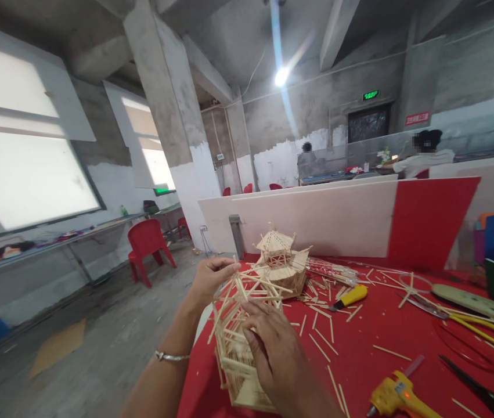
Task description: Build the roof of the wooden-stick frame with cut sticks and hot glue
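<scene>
I hold a model house built of thin wooden sticks point(235, 348) over the near left corner of the red table point(403, 342). My left hand point(212, 281) pinches sticks at the top left of its roof frame. My right hand point(275, 354) lies over the model's right side, fingers curled on it. A second, finished stick pavilion point(281, 261) stands just behind it on the table.
Loose sticks point(323, 342) lie scattered on the red cloth. A yellow-handled knife point(349, 297), a yellow glue gun point(397, 397), scissors point(482, 392) and yellow-handled cutters point(468, 319) lie to the right. White and red boards point(360, 217) wall the table's back. Red chairs point(147, 247) stand left; people sit far behind.
</scene>
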Demonstrator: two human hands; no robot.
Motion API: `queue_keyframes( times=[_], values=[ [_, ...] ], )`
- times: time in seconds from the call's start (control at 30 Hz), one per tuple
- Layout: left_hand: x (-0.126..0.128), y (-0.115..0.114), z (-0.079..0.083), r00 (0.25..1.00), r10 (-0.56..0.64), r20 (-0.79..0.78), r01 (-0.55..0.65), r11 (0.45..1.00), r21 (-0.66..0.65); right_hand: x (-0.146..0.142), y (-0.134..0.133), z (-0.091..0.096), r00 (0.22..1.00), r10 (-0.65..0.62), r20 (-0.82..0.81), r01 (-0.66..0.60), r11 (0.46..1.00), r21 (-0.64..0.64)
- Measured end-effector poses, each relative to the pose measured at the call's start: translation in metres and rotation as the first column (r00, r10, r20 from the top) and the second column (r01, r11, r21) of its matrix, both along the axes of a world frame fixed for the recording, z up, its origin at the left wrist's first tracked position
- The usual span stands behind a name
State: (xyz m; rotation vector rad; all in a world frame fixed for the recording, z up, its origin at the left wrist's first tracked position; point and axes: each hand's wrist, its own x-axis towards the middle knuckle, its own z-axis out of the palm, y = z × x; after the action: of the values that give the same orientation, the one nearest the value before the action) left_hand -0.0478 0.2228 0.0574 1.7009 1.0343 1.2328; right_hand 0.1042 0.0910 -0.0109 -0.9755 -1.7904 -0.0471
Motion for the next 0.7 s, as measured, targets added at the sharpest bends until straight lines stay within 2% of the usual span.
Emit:
queue_keyframes(
  times=[0.7],
  values=[
    [0.0008,-0.0005,0.001,1.0,-0.002,0.001,0.002,1.0,0.017,0.0007,-0.0004,-0.0002,1.0,0.003,0.005,-0.003,1.0,-0.008]
  ],
)
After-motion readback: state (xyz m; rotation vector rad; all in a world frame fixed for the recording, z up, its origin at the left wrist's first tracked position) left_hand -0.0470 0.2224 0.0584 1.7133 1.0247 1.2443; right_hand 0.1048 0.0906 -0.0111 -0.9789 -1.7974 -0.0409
